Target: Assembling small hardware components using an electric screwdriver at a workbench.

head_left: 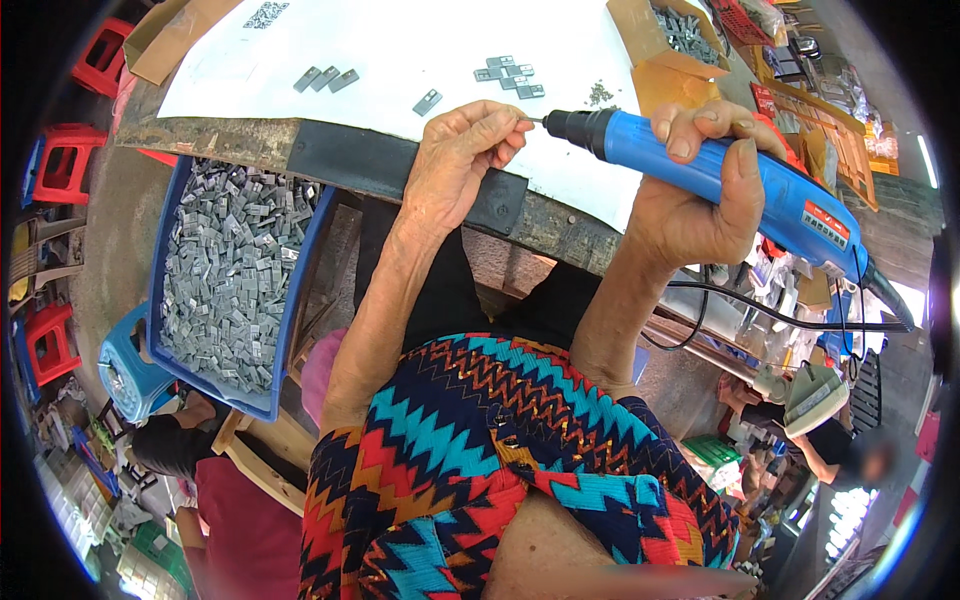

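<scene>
Blue electric screwdriver [720,175] meets a pinched part at the table edge [400,160].

Right hand [700,190] wraps the rigid, probably weighty barrel mid-body — left hand [465,150] fingertips close on something tiny (too small to identify), likely light and slippery.

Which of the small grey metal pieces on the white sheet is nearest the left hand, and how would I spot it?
Start at the white sheet covering the worktable, then find the left hand pinching something at the tip of the blue electric screwdriver. Just above that hand's knuckles lies a single grey metal piece. It lies alone, unlike the row of three to its left and the cluster to its right.
</scene>
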The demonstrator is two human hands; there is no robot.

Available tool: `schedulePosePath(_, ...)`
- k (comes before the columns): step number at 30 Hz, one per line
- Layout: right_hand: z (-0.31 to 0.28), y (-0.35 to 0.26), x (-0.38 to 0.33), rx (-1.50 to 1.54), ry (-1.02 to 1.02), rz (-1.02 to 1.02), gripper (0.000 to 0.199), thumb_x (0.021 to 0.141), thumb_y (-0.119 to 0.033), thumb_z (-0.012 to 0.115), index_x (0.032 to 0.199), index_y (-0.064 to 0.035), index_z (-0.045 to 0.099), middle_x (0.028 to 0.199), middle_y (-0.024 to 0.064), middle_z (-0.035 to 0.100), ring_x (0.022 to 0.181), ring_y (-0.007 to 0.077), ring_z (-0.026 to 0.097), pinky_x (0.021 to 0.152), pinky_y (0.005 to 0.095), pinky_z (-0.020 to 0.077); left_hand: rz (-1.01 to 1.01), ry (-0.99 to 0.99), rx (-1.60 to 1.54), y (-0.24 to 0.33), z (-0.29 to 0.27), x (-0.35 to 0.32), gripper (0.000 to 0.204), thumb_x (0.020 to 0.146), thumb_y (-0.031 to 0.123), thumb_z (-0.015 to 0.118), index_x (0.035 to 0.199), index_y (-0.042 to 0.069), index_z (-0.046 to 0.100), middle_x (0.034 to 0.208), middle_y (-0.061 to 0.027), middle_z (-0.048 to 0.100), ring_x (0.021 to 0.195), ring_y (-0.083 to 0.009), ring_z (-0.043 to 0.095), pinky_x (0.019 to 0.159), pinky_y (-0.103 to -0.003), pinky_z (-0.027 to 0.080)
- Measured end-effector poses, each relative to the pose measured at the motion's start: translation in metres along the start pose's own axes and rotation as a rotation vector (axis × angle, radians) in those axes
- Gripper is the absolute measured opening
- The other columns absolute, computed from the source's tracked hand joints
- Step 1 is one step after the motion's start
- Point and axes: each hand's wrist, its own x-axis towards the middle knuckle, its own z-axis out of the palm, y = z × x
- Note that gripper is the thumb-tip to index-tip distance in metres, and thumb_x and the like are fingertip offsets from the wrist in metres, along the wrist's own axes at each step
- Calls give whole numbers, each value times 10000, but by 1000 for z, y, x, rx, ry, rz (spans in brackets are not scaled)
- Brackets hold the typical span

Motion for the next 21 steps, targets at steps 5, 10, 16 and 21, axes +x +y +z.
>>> schedulePosePath(5,5,-4,3,26,-30,1,203,773,26,445,973,1,465,794,194,549,552,211,528,571,387,441,9,-21,7,0,3,3,187,840,144,561,846,-37,603,716,-66,563,625,-102,470,564,-205,368)
schedulePosePath(10,4,0,1,30,-49,2,199,775,31,445,972,6,459,796,198,548,549,211,527,564,389,439,9,-31,-28,-2,-1,2,185,837,146,549,830,-32,601,721,-64,557,636,-106,462,577,-212,363)
schedulePosePath(16,2,-1,2,39,-39,11,209,782,26,443,988,-4,467,801,187,552,553,207,524,570,390,438,17,-45,-29,-1,-1,3,201,846,148,528,837,-39,600,715,-62,549,639,-110,450,585,-219,359)
schedulePosePath(21,3,-1,3,23,-29,17,202,790,14,438,987,-12,476,797,181,550,555,205,523,570,388,436,21,-40,-36,0,-2,2,212,853,148,516,855,-46,602,725,-63,545,638,-109,444,588,-219,358)
